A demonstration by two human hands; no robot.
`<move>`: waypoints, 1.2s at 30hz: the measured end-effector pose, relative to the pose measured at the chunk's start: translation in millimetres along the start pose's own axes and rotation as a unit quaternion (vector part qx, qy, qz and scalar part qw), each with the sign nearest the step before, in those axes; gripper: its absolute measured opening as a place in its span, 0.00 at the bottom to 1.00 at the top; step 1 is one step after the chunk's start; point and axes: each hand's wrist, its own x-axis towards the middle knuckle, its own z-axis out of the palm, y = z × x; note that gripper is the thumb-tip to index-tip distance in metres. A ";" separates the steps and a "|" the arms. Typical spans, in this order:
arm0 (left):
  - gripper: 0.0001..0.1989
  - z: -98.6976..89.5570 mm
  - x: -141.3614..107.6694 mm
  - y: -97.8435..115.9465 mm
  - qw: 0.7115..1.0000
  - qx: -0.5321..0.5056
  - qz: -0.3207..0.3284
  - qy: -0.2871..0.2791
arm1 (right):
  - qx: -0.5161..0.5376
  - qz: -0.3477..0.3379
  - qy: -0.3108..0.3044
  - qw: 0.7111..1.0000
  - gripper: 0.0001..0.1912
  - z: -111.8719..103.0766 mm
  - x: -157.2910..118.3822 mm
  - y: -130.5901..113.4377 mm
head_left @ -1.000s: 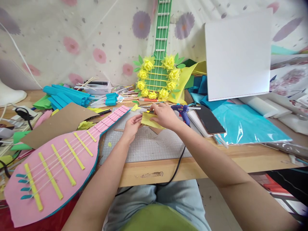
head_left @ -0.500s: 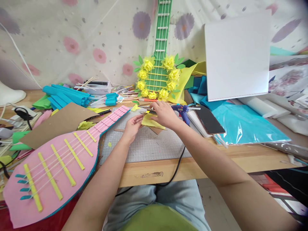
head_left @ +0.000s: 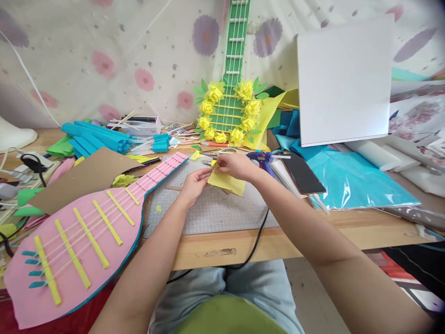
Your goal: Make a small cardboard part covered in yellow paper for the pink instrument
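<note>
Between my two hands is a piece of yellow paper (head_left: 227, 183), held above the grey cutting mat (head_left: 201, 220). My left hand (head_left: 195, 185) pinches its left edge with thumb and fingers. From above, my right hand (head_left: 233, 166) grips the paper's upper part, its fingers bent and pressed together. Brown cardboard scraps lie under the paper, mostly hidden. Just behind my right hand rests a blue glue gun (head_left: 263, 160), and scissors (head_left: 229, 150) lie near my fingertips, partly covered.
A pink paper guitar (head_left: 83, 246) lies at the left, beside brown cardboard (head_left: 86, 181). A green guitar (head_left: 227, 106) with yellow paper flowers leans at the back. On the right are a black phone (head_left: 302, 174), blue paper in plastic (head_left: 358, 178) and a white board (head_left: 344, 83).
The yellow paper has turned and shows more of its face, its lower corner now further right. My right hand has shifted slightly lower, its fingers more bent. My left hand has barely moved.
</note>
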 end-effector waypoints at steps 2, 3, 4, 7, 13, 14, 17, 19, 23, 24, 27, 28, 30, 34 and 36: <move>0.16 -0.4 -0.1 -0.2 1.000 -0.002 -0.003 -0.003 | -0.021 -0.001 -0.002 1.000 0.11 -2.0 -0.6 -1.7; 0.16 -0.8 -0.3 0.1 1.000 -0.005 -0.008 -0.005 | -0.031 -0.003 -0.003 1.000 0.11 -2.8 -0.9 -2.5; 0.16 -1.4 -0.5 0.6 1.000 -0.008 -0.014 -0.005 | -0.040 -0.006 -0.003 0.999 0.12 -3.5 -1.2 -3.1; 0.15 -3.3 -1.0 3.7 0.999 -0.022 -0.031 0.002 | -0.063 -0.019 -0.001 0.998 0.13 -4.4 -1.8 -4.1; 0.15 -3.7 -0.9 8.5 0.996 -0.062 -0.068 -0.015 | -0.103 -0.032 -0.003 0.994 0.13 -3.3 -1.8 -3.9; 0.15 -3.4 -0.8 7.7 0.996 -0.048 -0.068 -0.008 | -0.106 -0.032 -0.005 0.994 0.13 -3.2 -1.9 -4.3; 0.16 -2.8 -0.7 3.8 0.998 0.012 -0.055 0.003 | -0.119 -0.034 -0.007 0.992 0.15 -4.1 -3.2 -7.1; 0.17 -2.9 -0.7 1.5 0.998 0.026 -0.048 -0.006 | -0.131 -0.034 -0.005 0.991 0.16 -4.9 -4.4 -9.9; 0.18 -3.8 -0.1 0.0 0.998 0.022 -0.049 -0.027 | -0.148 -0.034 0.002 0.988 0.16 -3.6 -4.9 -13.2; 0.19 -4.0 0.1 0.0 0.998 0.023 -0.047 -0.029 | -0.152 -0.035 0.003 0.988 0.16 -2.4 -4.3 -13.4; 0.19 -4.1 0.7 0.2 0.998 0.031 -0.042 -0.031 | -0.165 -0.036 0.003 0.986 0.17 1.6 -2.1 -13.6; 0.19 -4.0 0.8 0.5 0.998 0.036 -0.042 -0.030 | -0.169 -0.036 0.002 0.985 0.17 2.6 -1.5 -13.9; 0.18 -3.6 0.6 1.7 0.998 0.042 -0.044 -0.030 | -0.174 -0.034 -0.005 0.984 0.17 3.0 -1.2 -14.8; 0.15 -3.2 -0.7 4.9 0.998 0.041 -0.044 -0.027 | -0.122 -0.034 -0.035 0.991 0.17 -3.4 -4.3 -13.1; 0.14 -3.2 -1.1 5.7 0.998 0.037 -0.044 -0.010 | -0.056 -0.047 -0.069 0.995 0.16 -8.3 -6.6 -8.8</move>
